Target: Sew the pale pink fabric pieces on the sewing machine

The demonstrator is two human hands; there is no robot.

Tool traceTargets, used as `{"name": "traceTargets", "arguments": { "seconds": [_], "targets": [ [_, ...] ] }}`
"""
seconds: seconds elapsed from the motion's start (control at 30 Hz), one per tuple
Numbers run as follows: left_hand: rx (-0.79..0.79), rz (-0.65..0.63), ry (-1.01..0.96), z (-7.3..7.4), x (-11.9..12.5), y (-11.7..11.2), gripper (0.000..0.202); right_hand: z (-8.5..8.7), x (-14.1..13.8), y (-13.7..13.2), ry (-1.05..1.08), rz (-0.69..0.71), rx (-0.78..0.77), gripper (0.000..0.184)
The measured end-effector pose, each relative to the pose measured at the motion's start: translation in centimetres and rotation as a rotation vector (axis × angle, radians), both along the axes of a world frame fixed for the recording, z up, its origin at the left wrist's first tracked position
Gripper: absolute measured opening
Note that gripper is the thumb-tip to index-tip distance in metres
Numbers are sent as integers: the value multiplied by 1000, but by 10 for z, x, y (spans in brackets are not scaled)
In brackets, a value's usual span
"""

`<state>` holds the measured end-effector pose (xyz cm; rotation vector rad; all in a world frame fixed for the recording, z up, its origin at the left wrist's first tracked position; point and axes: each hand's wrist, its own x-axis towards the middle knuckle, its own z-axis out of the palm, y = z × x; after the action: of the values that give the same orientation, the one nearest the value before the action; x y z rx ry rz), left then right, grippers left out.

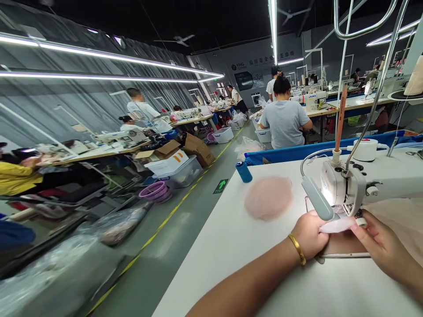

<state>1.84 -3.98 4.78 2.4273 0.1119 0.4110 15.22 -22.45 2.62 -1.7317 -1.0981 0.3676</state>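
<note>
My left hand [309, 233], with a gold bangle on its wrist, is closed on the left end of a small pale fabric piece [337, 225] under the needle of a white sewing machine [363, 180]. On the right, my right hand [380, 240] pinches the other end of the same piece with thumb and fingers. A round pink fabric pad [268, 198] lies on the white table [231, 246] to the left of my hands. More pale pink cloth [403, 220] lies right of the machine.
A blue thread spool [243, 171] lies at the table's far left edge. A seated person in a grey shirt [284, 119] works ahead. The aisle with a yellow floor line [172, 215] runs left, past boxes, a purple basket [154, 192] and other workers' tables.
</note>
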Motion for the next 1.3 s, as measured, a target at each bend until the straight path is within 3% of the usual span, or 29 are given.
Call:
{"name": "traceTargets", "arguments": {
  "seconds": [0.17,0.37,0.47,0.57,0.67,1.07,1.3],
  "targets": [
    [-7,-59,-41,1,1,-1,24,0,-3,-1,19,7,-6,25],
    [-68,-51,-122,-3,0,-3,9,5,-3,-4,-52,-1,-59,31],
    [82,-112,-149,-12,-8,-5,24,9,0,-10,-199,117,-150,35],
    [318,-158,-130,-23,-21,-10,18,12,2,-17,-466,318,-261,32],
    [467,-134,-86,-28,-31,-15,12,12,4,-20,-619,405,-338,27],
    [524,-145,-121,-30,-23,-7,11,6,6,-16,-856,313,-192,19],
    [554,-140,-103,-22,-14,-1,9,-14,14,-13,-815,240,-280,22]
  ]
}}
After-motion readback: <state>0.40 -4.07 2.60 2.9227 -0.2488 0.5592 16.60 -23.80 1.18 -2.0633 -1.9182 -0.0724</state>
